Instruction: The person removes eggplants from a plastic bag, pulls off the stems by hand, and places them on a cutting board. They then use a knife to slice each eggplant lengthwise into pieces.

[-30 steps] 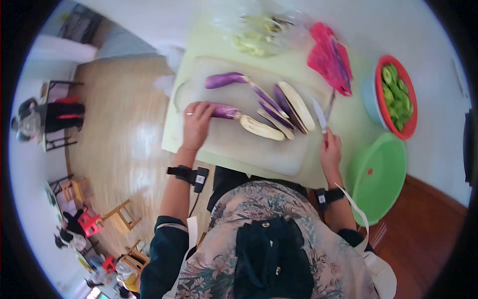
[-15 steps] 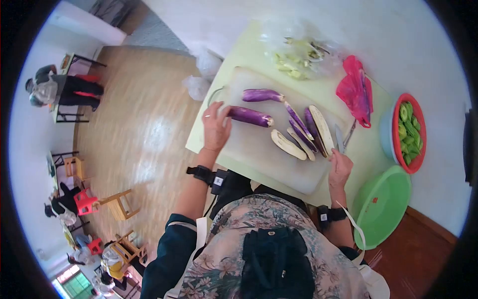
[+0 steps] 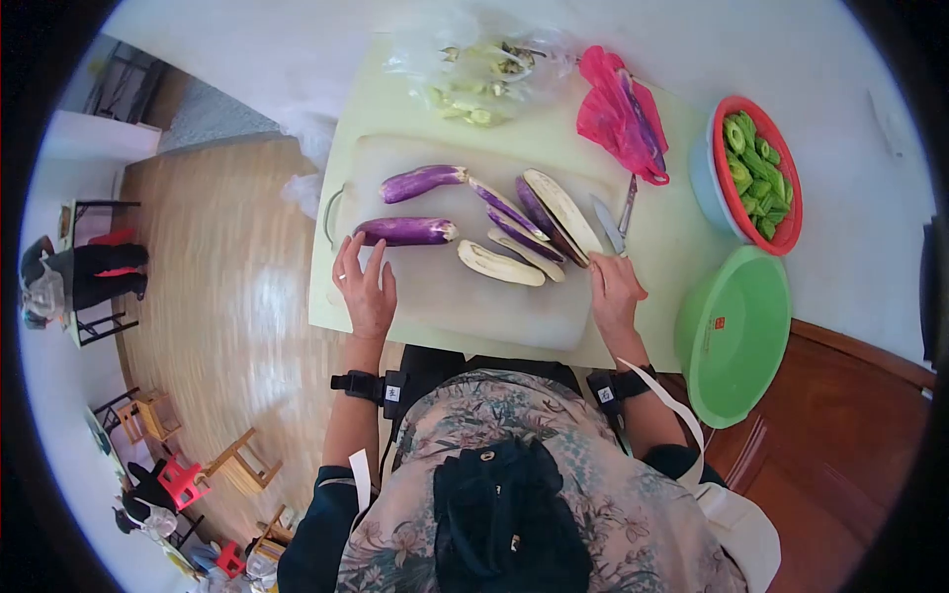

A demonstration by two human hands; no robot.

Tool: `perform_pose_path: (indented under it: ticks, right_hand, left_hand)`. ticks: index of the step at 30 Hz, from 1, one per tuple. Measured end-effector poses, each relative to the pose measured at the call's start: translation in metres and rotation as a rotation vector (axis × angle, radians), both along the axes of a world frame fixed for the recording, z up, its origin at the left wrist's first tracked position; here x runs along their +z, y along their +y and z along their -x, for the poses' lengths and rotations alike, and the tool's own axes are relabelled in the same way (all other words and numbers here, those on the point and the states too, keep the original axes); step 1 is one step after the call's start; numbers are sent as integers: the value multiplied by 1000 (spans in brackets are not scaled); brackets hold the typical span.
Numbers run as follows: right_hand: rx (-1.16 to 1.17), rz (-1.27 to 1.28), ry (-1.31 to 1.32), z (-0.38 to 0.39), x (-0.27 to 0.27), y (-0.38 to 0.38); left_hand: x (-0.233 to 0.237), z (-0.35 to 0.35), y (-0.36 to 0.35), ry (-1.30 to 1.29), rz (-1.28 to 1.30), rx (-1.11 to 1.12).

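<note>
My left hand (image 3: 368, 295) has its fingers apart, fingertips right at the left end of a whole purple eggplant (image 3: 405, 231). The fingers of my right hand (image 3: 615, 289) are closed around a knife, its short blade (image 3: 607, 223) pointing away from me. Just left of that hand lies a long eggplant half (image 3: 563, 213), pale cut face up, beside a purple-skinned piece. Narrow eggplant strips (image 3: 509, 210) and a pale cut piece (image 3: 500, 263) lie mid-board. Another purple length (image 3: 423, 183) is farther back. All rest on the white cutting board (image 3: 445, 296).
A second slim tool (image 3: 629, 203) lies right of the blade. Behind are a clear bag of trimmings (image 3: 484, 89) and a pink bag (image 3: 623, 114). To the right stand a red basket of green vegetables (image 3: 727, 114) and a green basin (image 3: 736, 326). People and chairs (image 3: 242, 465) are left.
The view has turned and shifted, so the table sits farther left. My left hand has drawn slightly back toward me along the eggplant's end. The right hand keeps the knife.
</note>
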State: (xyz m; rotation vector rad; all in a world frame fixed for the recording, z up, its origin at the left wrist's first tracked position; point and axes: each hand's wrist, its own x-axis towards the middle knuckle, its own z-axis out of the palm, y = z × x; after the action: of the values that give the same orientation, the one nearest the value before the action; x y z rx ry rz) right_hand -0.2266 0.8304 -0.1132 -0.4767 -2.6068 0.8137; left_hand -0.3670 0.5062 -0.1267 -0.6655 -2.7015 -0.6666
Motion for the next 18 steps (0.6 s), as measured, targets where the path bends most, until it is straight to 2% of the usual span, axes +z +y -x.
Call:
perform_pose_path:
  ticks: [14,18]
  right_hand:
    - [32,11,-78,-3,-12,18]
    - [-33,-44,-52,-3,-13,25]
  left_hand:
    - [-5,-18,4,-45,16,-26]
    - [1,-16,13,-22,34,-76]
